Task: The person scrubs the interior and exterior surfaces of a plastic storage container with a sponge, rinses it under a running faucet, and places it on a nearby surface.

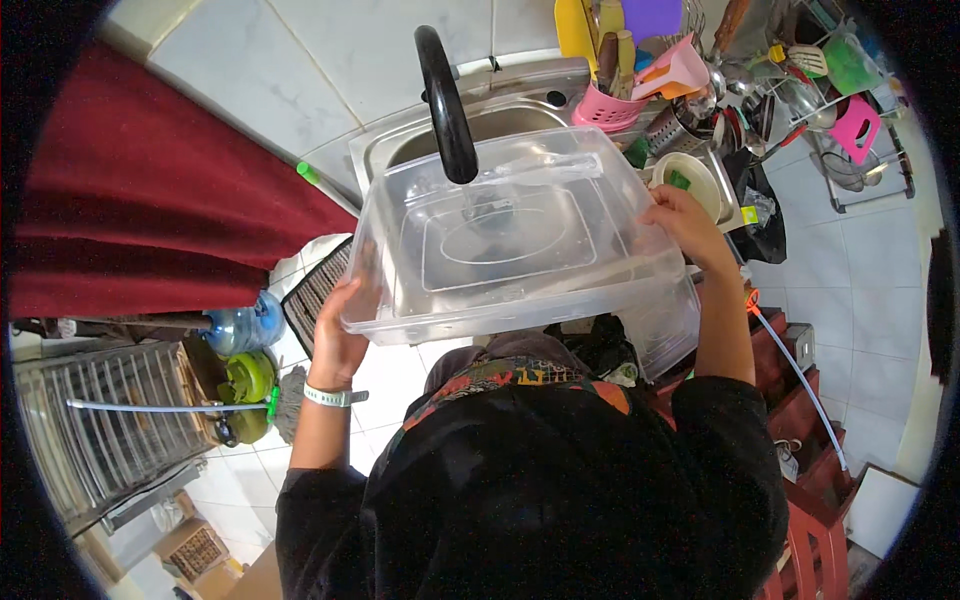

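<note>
I hold a large clear plastic box [520, 240] with both hands, tilted over a steel sink [480, 125]. My left hand [340, 335] grips its left rim, with a pale band on that wrist. My right hand [685, 225] grips the right rim. A black curved tap [445, 105] arches over the box, and its spout ends above the box's inside. Through the clear walls I see the sink basin.
A pink cutlery holder [605, 110], a pale bowl [690, 180] and a dish rack with utensils [820, 90] stand right of the sink. A red curtain [150, 210] hangs left. On the floor are a water bottle [240, 328], a green pot [248, 380] and red steps [800, 400].
</note>
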The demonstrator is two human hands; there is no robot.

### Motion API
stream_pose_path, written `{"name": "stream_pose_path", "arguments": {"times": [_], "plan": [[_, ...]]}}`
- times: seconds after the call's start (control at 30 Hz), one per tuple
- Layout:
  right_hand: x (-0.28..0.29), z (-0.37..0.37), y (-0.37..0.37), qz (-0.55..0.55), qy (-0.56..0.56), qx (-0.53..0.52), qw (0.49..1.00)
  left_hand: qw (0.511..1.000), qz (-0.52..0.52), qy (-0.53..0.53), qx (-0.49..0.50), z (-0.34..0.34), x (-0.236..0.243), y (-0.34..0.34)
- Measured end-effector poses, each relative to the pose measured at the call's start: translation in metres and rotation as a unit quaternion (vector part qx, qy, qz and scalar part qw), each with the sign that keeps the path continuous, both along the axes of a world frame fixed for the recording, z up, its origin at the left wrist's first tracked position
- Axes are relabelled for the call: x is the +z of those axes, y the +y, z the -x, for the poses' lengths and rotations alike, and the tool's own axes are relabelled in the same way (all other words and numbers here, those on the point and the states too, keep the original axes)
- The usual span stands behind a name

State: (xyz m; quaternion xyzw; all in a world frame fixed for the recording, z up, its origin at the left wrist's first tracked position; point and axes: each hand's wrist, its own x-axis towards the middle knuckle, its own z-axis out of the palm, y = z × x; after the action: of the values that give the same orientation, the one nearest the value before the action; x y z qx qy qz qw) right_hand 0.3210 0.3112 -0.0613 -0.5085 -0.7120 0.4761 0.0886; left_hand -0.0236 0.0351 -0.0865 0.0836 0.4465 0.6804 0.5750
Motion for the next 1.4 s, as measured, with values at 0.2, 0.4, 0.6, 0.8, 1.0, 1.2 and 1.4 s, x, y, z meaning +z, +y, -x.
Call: {"name": "stream_pose_path", "arguments": {"times": [0.2,0.4,0.6,0.8,1.0,1.2,1.4], "plan": [[0.035,-0.006,-0.002,-0.068,-0.005,-0.01,0.998,0.992,0.077,0.023,-0.1,0.003,-0.021,0.012],[0.047,0.005,-0.009,-0.203,-0.057,-0.02,0.977,0.989,0.072,-0.042,-0.118,0.004,-0.076,0.043],[0.04,0.003,-0.011,-0.213,0.034,-0.056,0.975,0.976,0.138,0.02,-0.166,-0.01,-0.116,0.08],[0.037,0.008,-0.022,-0.293,-0.053,-0.069,0.952,0.934,0.24,0.116,-0.236,-0.02,-0.127,0.105],[-0.004,-0.011,-0.015,-0.209,0.05,-0.093,0.972,0.975,0.174,0.083,-0.109,-0.018,-0.156,0.106],[-0.055,-0.015,-0.007,-0.121,0.151,-0.125,0.973,0.982,0.126,0.137,-0.045,0.005,-0.131,0.086],[-0.097,0.009,0.008,-0.124,0.017,-0.052,0.991,0.983,0.157,0.085,-0.052,0.019,-0.074,0.047]]}}
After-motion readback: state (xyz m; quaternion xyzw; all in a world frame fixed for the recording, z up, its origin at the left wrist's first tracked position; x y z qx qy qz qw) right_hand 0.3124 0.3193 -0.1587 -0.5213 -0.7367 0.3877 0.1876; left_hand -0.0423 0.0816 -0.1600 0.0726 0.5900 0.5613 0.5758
